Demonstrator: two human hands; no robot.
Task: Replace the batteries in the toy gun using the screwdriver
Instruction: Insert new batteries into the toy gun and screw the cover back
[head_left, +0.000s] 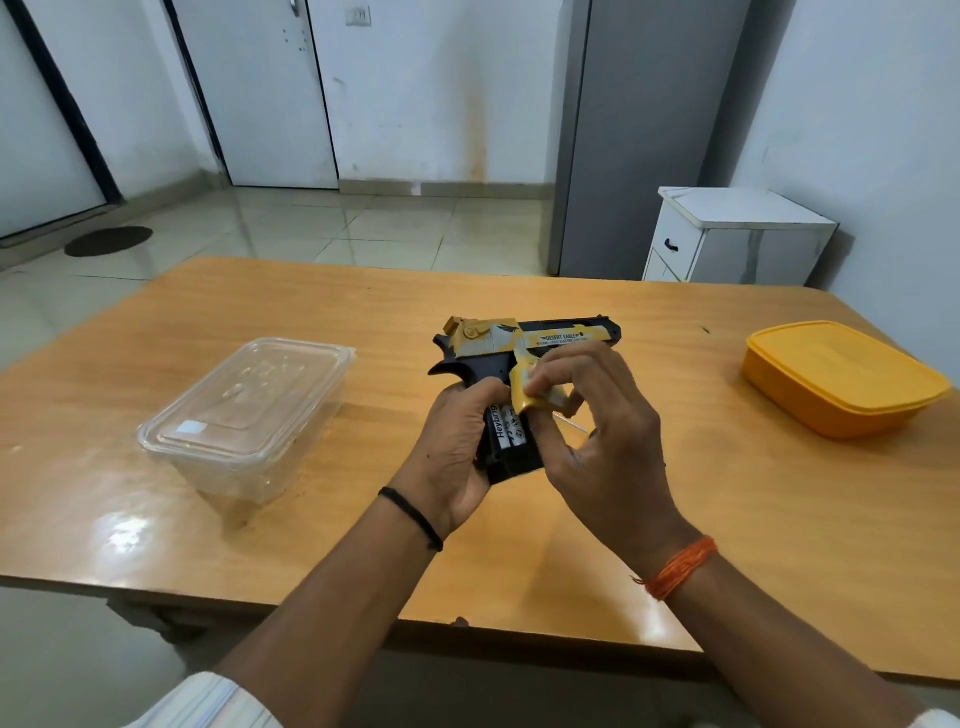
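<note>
A black, yellow and grey toy gun (524, 340) is held above the middle of the wooden table (727, 519), barrel pointing right. My left hand (452, 457) grips its black handle from the left. The handle's compartment is uncovered and shows white-and-black batteries (506, 423). My right hand (597, 431) pinches a yellow cover piece (530, 397) at the top of the handle. A thin metal screwdriver shaft (571, 423) shows behind my right fingers; its handle is hidden.
A clear plastic box with a lid (244, 415) stands on the table to the left. A closed yellow box (841, 379) sits at the right edge. Behind the table are a tiled floor, a white cabinet (737, 236) and doors.
</note>
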